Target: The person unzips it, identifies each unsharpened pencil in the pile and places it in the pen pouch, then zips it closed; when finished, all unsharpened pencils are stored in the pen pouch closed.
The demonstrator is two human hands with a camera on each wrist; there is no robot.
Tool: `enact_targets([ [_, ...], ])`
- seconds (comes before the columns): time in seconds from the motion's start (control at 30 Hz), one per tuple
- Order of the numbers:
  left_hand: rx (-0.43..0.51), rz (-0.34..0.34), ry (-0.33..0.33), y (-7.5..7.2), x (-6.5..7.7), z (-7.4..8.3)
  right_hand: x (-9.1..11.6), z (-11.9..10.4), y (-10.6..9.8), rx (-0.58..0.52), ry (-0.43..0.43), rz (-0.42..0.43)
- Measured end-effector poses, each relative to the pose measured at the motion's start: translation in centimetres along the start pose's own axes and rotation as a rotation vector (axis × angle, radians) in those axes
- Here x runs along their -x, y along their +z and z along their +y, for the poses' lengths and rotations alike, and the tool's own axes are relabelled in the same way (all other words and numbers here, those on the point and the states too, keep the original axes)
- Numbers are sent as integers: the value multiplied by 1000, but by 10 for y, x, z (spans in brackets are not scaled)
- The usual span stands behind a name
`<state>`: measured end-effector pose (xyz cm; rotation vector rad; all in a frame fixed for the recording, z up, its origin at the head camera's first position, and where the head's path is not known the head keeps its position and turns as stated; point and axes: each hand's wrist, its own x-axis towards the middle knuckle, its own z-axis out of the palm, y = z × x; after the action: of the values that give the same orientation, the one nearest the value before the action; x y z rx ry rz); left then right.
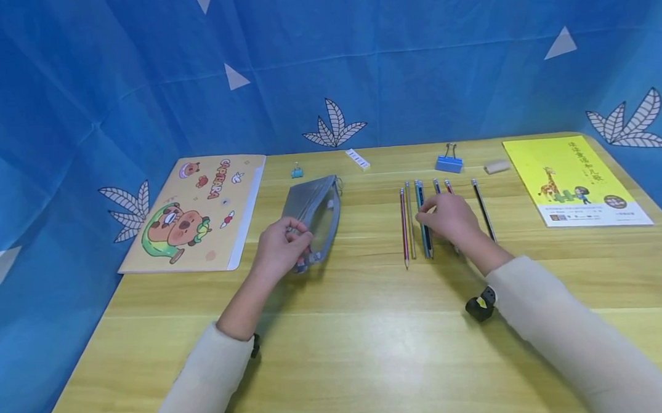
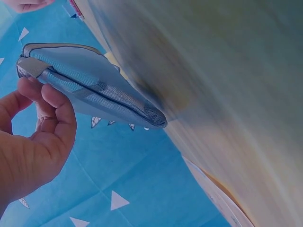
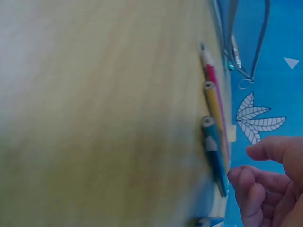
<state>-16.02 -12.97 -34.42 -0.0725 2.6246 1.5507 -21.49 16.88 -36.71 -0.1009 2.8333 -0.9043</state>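
My left hand (image 1: 280, 249) pinches the near end of a grey mesh zip pouch (image 1: 307, 196), which stands tilted on the table with its mouth gaping. In the left wrist view the thumb and fingertips meet at a corner of the pouch (image 2: 85, 82). Over the row of pencils hovers my right hand (image 1: 452, 216), fingers bent with a gap between thumb and fingertips and nothing held. Left of it lie a red pencil (image 1: 404, 228), a yellow pencil (image 1: 411, 221) and teal pencils (image 1: 421, 202). Other pencils are partly hidden under the hand; a black pencil (image 1: 482, 207) lies to its right.
A capybara folder (image 1: 198, 212) lies at the left, a yellow book (image 1: 574, 180) at the right. Along the back are a small teal binder clip (image 1: 297, 171), a white strip-like block (image 1: 358, 160), a blue binder clip (image 1: 449, 163) and a beige roll (image 1: 497, 166).
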Motion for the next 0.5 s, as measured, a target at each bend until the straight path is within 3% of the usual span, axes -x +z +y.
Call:
enact_targets([
  [0.2,4,-1,-14,0,2,1,-1,6,5,107,10,44],
  [0.5,12,0,-17,0,1,2,-3,5,6,169,35,29],
])
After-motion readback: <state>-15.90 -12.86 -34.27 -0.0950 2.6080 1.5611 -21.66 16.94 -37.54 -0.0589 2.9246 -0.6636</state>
